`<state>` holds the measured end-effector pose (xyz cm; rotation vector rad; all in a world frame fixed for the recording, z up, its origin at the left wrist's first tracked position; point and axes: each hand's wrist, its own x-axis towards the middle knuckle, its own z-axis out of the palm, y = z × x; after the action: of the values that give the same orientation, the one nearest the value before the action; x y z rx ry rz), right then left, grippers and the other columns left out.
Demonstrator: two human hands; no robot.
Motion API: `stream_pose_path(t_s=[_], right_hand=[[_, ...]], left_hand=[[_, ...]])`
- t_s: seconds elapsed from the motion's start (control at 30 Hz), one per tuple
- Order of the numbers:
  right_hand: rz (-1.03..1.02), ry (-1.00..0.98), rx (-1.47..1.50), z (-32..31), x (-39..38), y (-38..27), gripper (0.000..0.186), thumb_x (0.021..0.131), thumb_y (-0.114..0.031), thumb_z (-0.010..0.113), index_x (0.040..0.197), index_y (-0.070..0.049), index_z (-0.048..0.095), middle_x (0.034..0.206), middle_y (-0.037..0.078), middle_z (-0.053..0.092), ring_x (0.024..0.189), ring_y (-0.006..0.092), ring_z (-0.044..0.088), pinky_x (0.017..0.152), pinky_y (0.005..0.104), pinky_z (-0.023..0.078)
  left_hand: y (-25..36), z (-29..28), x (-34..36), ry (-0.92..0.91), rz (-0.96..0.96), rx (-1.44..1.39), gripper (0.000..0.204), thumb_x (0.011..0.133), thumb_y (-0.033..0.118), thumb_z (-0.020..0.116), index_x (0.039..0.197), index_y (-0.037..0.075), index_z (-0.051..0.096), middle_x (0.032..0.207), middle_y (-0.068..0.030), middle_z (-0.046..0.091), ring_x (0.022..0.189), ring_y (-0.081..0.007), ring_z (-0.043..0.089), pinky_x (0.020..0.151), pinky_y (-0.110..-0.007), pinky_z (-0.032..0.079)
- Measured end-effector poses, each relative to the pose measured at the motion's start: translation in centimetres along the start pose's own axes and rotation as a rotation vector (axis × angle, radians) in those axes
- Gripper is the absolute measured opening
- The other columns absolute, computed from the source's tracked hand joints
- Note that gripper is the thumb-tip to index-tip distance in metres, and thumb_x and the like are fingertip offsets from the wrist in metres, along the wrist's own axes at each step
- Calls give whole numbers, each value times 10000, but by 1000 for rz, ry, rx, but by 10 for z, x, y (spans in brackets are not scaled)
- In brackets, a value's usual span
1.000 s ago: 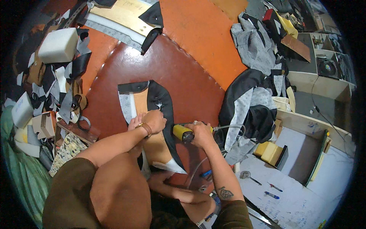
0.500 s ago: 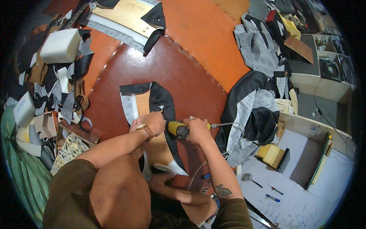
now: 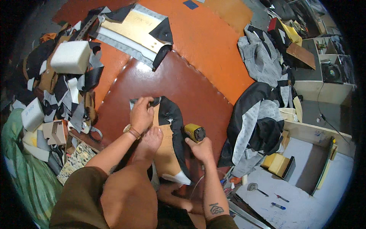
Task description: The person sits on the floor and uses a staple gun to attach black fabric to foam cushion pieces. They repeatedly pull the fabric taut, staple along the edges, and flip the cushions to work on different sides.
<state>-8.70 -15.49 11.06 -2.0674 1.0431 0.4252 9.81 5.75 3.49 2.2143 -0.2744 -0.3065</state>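
A cut panel with a tan board and black fabric border lies on the maroon padded mat. My left hand, a watch and bracelet at the wrist, has its fingers curled on the black fabric at the panel's top edge. My bare foot presses on the board just below that hand. My right hand grips a yellow and black staple gun beside the panel's right edge, a pale hose trailing below.
Fabric scraps and foam heap at the left near a green sack. A partly covered board lies ahead. Grey and black garments or cloth pile at the right, beside open wooden compartments, pens and a tape-like tool.
My left hand has moved up to the panel's top edge, exposing the foot. The staple gun has turned more upright, its hand lower on it. The whole view has shifted slightly.
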Motion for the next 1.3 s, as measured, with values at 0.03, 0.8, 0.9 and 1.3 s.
stream_pose_path(t_s=[0.03,0.8,0.9,1.3], right_hand=[[-17,93,124,25,-1,14,412,850,-338,820,1104,-17,769,993,265,761,992,419,745,871,476,571],[150,176,-12,42,-14,-18,424,845,-379,771,950,31,771,953,294,746,985,465,724,878,529,567],[198,171,9,36,-19,-26,426,838,-379,769,950,32,769,958,295,745,983,466,723,879,531,566],[140,187,22,49,-12,-9,424,842,-381,778,972,23,772,949,286,749,983,466,725,869,524,568]], left_hand=[[4,-5,11,-15,100,53,293,853,70,699,1144,90,731,1111,-116,705,1007,-345,660,892,-447,553],[-8,17,43,-385,406,14,155,855,97,724,991,56,788,1046,-110,735,982,-337,689,899,-434,557],[-5,21,35,-396,344,-29,132,875,106,706,968,45,776,1008,-133,724,945,-375,691,876,-460,555],[13,26,1,-417,444,384,72,851,55,666,904,7,657,1016,-117,621,853,-352,711,752,-481,590]])
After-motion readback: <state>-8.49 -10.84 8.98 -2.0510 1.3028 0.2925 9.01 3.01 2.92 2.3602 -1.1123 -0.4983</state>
